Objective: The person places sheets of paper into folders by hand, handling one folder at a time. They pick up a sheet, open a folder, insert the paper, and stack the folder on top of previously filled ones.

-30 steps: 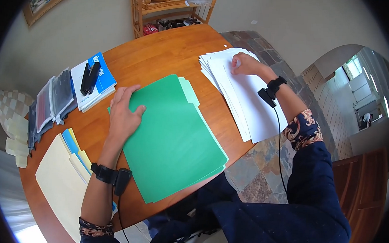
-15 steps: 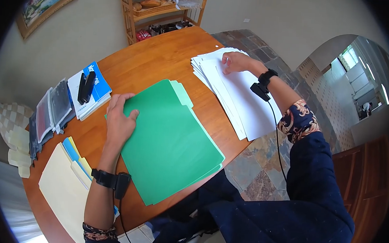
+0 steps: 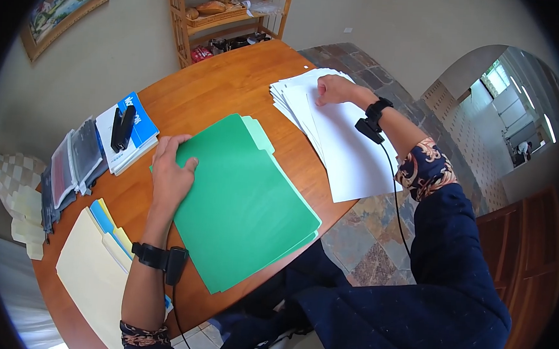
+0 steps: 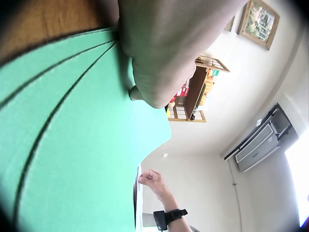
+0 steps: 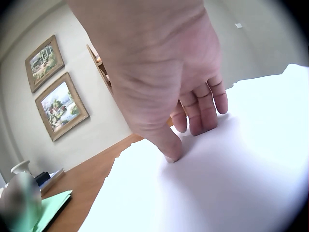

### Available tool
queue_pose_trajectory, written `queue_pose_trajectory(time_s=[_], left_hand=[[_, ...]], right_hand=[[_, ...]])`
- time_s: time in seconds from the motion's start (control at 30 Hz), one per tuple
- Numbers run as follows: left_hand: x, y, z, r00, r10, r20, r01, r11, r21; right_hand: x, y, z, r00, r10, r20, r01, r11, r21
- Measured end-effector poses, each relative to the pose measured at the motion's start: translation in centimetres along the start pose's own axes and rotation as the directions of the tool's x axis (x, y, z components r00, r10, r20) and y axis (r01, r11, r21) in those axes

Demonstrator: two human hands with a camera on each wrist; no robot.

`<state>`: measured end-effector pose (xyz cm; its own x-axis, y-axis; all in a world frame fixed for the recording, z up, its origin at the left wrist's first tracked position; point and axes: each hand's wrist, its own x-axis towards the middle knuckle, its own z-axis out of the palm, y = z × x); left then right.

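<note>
My left hand (image 3: 172,177) lies at the far left edge of a green file folder (image 3: 245,204), its thumb resting on the cover. A paler green tab sticks out beneath that cover. In the left wrist view the thumb (image 4: 145,92) meets the green surface, and several layered edges show below. My right hand (image 3: 336,90) is over a stack of white paper (image 3: 351,147), near its far end. Seen from the right wrist, the thumb (image 5: 171,153) and bent fingertips touch the top sheet (image 5: 203,188), with a gap between thumb and fingers.
Cream folders (image 3: 94,272) with blue and yellow ones beneath lie at the left. Behind them are zip pouches (image 3: 75,162) and a notebook (image 3: 145,128) bearing a black stapler (image 3: 123,129). A wooden shelf (image 3: 180,24) stands beyond the table (image 3: 235,69).
The right hand has shifted slightly left, and the top sheet's near end now covers the lower sheet edges there. The left hand stays on the green folder. The head view has turned slightly.
</note>
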<state>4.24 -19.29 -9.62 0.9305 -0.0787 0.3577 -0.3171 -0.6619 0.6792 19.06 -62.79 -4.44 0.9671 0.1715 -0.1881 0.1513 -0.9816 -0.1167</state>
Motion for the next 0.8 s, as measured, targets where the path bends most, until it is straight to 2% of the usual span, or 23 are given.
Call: queue_pose_trajectory(time_s=[0.03, 0.1, 0.23, 0.33, 0.4, 0.47, 0.5, 0.57, 0.6, 0.7, 0.77, 0.8], left_hand=[[0.0, -0.1, 0.0, 1.000, 0.000, -0.001, 0.000, 1.000, 0.000], [0.0, -0.5, 0.1, 1.000, 0.006, -0.007, -0.006, 1.000, 0.000], [0.1, -0.4, 0.0, 1.000, 0.009, -0.005, -0.009, 1.000, 0.003], [0.1, -0.7, 0.3, 0.999, 0.035, -0.026, -0.037, 0.998, -0.043], [-0.1, -0.6, 0.3, 0.999, 0.031, -0.024, -0.032, 0.999, -0.014], [0.0, -0.7, 0.0, 0.999, 0.038, -0.019, -0.037, 0.999, 0.026], [0.0, -0.8, 0.0, 0.999, 0.037, -0.013, -0.037, 0.998, 0.043], [0.1, -0.6, 0.3, 0.999, 0.035, -0.002, -0.034, 0.997, 0.062], [0.1, -0.6, 0.2, 1.000, 0.030, -0.002, -0.029, 0.998, 0.048], [-0.1, -0.3, 0.1, 1.000, 0.022, -0.017, -0.022, 1.000, 0.014], [0.1, -0.5, 0.1, 0.999, 0.015, -0.035, -0.016, 1.000, -0.006], [0.1, -0.7, 0.2, 0.998, -0.006, -0.067, 0.003, 0.999, -0.049]], right_hand=[[-0.1, 0.1, 0.3, 1.000, 0.000, 0.002, 0.000, 1.000, 0.000], [-0.1, 0.8, 0.9, 0.992, -0.061, -0.110, 0.067, 0.996, 0.055], [0.2, 1.0, 0.5, 0.998, -0.041, -0.043, 0.043, 0.999, 0.034], [-0.1, 1.0, 0.0, 0.996, -0.087, 0.019, 0.087, 0.996, 0.034], [-0.4, 0.3, -1.0, 0.976, -0.218, -0.023, 0.218, 0.975, 0.036], [-0.4, -0.6, -2.2, 0.971, -0.234, -0.055, 0.240, 0.950, 0.199], [-0.7, -1.5, -3.0, 0.968, -0.246, -0.048, 0.251, 0.946, 0.206], [-2.1, -3.0, -5.3, 0.975, -0.218, -0.043, 0.213, 0.863, 0.458], [-3.1, -4.2, -6.6, 0.974, -0.223, -0.025, 0.207, 0.849, 0.486], [-2.6, -3.5, -9.3, 0.948, -0.318, 0.022, 0.249, 0.783, 0.571], [-2.3, -3.1, -10.8, 0.919, -0.392, -0.024, 0.287, 0.628, 0.724], [-2.6, -3.1, -11.5, 0.918, -0.396, -0.022, 0.286, 0.623, 0.728]])
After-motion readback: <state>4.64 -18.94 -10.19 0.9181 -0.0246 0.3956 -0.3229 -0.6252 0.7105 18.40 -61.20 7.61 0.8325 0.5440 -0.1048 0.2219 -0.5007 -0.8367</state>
